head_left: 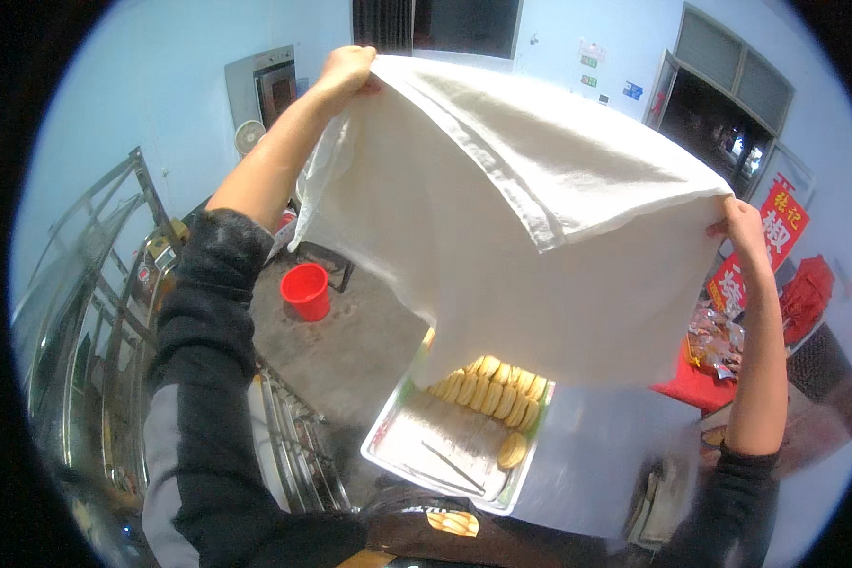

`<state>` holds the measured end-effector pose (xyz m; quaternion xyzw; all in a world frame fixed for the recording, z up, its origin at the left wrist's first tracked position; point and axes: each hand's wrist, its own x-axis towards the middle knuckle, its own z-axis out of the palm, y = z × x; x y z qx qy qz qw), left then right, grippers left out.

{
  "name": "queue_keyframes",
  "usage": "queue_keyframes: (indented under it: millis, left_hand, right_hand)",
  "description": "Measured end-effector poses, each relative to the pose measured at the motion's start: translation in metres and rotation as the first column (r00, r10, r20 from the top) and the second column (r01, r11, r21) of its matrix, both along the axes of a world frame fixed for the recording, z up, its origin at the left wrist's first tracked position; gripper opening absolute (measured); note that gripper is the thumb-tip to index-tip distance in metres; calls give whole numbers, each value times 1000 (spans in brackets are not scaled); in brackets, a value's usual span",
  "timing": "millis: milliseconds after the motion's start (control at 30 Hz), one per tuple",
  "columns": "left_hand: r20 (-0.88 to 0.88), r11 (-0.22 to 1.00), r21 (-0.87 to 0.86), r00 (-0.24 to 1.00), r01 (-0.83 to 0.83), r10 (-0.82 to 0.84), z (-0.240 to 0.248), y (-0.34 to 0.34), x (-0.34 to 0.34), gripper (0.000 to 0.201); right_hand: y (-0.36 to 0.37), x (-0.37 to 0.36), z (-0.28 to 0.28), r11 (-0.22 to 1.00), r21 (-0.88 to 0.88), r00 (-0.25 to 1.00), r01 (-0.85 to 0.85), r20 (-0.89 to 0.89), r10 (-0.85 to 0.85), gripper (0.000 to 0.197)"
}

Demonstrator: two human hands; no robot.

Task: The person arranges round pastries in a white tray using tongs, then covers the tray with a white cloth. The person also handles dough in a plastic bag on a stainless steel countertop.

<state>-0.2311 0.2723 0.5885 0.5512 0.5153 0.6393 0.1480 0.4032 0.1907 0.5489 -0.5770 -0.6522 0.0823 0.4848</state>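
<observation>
A large white cloth (502, 218) hangs spread between my raised hands, one corner flap folded over toward me. My left hand (348, 74) grips its upper left edge, fingers closed. Over on the right, my right hand (740, 227) pinches the other end of that edge. Below the cloth stands a white tray (388, 454) with rows of round, flat golden pastries (492, 386) in its far part. One single pastry (512, 451) lies apart at the tray's right side. A thin dark stick (452, 466) rests on the tray's floury bottom. The cloth hides the tray's far edge.
A red bucket (306, 292) stands on the floor beyond the tray. Metal racks (114, 322) line the left side, with stacked trays (298, 445) near my left arm. Right of the tray is a pale tabletop (596, 454). Packaged goods (715, 336) lie on a red cover farther right.
</observation>
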Motion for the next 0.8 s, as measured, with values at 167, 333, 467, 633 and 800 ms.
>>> queue_keyframes:
  millis: [167, 333, 467, 633, 800]
  left_hand:
    - [-284, 999, 27, 958, -45, 50, 4, 75, 35, 32]
    - [-401, 852, 488, 916, 190, 25, -3, 133, 67, 45]
    - [-500, 725, 674, 811, 143, 305, 4, 150, 89, 70]
    - [-271, 964, 53, 933, 259, -235, -64, 125, 98, 44]
    - [278, 740, -244, 776, 627, -566, -187, 95, 89, 61]
  right_hand:
    - [77, 61, -15, 981, 132, 990, 139, -5, -140, 51]
    - [85, 118, 35, 776, 500, 918, 385, -117, -380, 42]
    - [16, 132, 81, 684, 670, 886, 288, 84, -455, 33]
    - [-80, 59, 39, 637, 766, 884, -83, 352, -308, 25]
    - [-178, -93, -85, 854, 299, 599, -426, 800, 19, 17]
